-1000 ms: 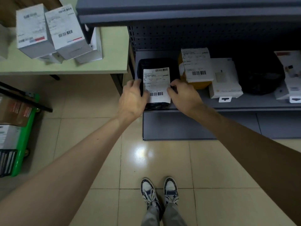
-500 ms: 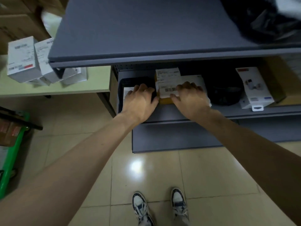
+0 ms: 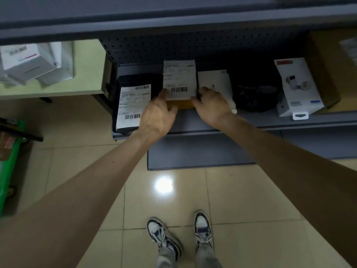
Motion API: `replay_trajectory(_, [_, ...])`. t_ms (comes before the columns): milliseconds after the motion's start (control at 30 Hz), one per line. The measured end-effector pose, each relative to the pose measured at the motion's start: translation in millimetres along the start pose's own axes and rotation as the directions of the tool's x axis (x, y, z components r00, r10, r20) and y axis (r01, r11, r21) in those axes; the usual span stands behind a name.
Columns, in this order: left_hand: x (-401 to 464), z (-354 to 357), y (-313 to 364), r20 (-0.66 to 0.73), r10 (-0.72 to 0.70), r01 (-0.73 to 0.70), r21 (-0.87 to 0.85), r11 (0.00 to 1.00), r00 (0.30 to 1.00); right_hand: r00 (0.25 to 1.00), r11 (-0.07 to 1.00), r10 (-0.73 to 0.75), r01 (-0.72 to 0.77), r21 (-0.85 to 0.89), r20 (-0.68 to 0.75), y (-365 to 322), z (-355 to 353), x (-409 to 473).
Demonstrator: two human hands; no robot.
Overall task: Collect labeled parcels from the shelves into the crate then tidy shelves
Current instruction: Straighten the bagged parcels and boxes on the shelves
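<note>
Both hands close on the yellow parcel [image 3: 180,104] from its two sides: the left hand [image 3: 158,115] has its thumb along the near left corner and its fingers curled up the left side, while the right hand [image 3: 211,105] presses its fingers against the right side, so the parcel looks pinched between them rather than gripped from beneath; whether it is lifted clear of the shelf [image 3: 270,120] I cannot tell. The parcel sits toward the front edge of the shelf, left of its middle, with a white shipping label [image 3: 179,80] standing up over its top face and its barcode just above the fingertips. To do this step well, I judge the hands should get their fingers under the parcel's lower edges before drawing it out, as a side squeeze alone may slip, and the label should not be crushed. Just beside it on the left, at the shelf's left end, lies a black parcel [image 3: 135,105] with its own label, touching or nearly touching the left hand; it probably goes next. Just to the right lies a white packet [image 3: 214,82], partly under the right hand, which could be dragged forward with the pull. Farther right lie a dark bag [image 3: 255,97] and a white product box [image 3: 297,88] near the front edge. The upper shelf [image 3: 173,22] overhangs, so the parcel should come out low and level.
</note>
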State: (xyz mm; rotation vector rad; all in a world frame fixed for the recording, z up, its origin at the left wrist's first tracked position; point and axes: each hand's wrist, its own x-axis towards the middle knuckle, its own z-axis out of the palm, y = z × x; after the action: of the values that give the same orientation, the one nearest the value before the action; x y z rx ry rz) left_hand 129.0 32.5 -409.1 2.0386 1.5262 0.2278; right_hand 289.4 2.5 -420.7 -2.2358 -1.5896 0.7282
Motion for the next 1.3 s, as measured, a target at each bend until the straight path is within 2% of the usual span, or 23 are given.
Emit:
replay_trajectory(67, [1.3, 4.6, 0.0, -0.023, -0.033, 0.031, -0.102, 0.994, 0.999, 0.999, 0.989, 0.03, -0.033, 0.146, 0.019, -0.3, 4.8, 1.7])
replay_trajectory(133, [1.3, 6.6, 1.8, -0.04, -0.072, 0.063, -0.191, 0.98, 0.997, 0.999, 0.975, 0.052, -0.05, 0.218, -0.005, 0.5, 7.5, -0.3])
replay_trajectory(267, [-6.8, 8.8, 5.5, -0.023, -0.196, 0.179, -0.306, 0.935, 0.98, 0.992, 0.956, 0.097, -0.071, 0.285, -0.078, 6.4, 14.0, -12.4])
replay_trajectory(467, [-24.8, 30.5, -15.4, 0.06, -0.259, 0.262, -0.373, 0.89, 0.964, 0.99, 0.934, 0.132, -0.112, 0.339, -0.039, 21.2, 27.6, -30.7])
replay_trajectory(667, [-34.4, 29.6, -11.6, 0.072, -0.223, 0.219, -0.613, 0.759, 0.972, 0.99, 0.901, 0.133, -0.104, 0.42, -0.041, 24.9, 29.6, -31.3])
replay_trajectory(833, [-51.2, 36.5, -16.2, 0.036, -0.176, 0.146, -0.731, 0.667, 0.984, 0.995, 0.842, 0.091, -0.054, 0.536, -0.043, 31.0, 32.1, -49.6])
replay_trajectory(1033, [-65.5, 46.0, -20.4, 0.009, -0.168, 0.112, -0.78, 0.615, 0.986, 0.995, 0.715, 0.1, -0.062, 0.696, -0.013, 35.5, 35.2, -67.4])
replay_trajectory(1300, [-67.4, 51.4, -24.0, 0.011, -0.152, 0.1, -0.801, 0.59, 0.988, 0.994, 0.693, 0.107, -0.057, 0.719, -0.025, 38.1, 40.0, -68.9])
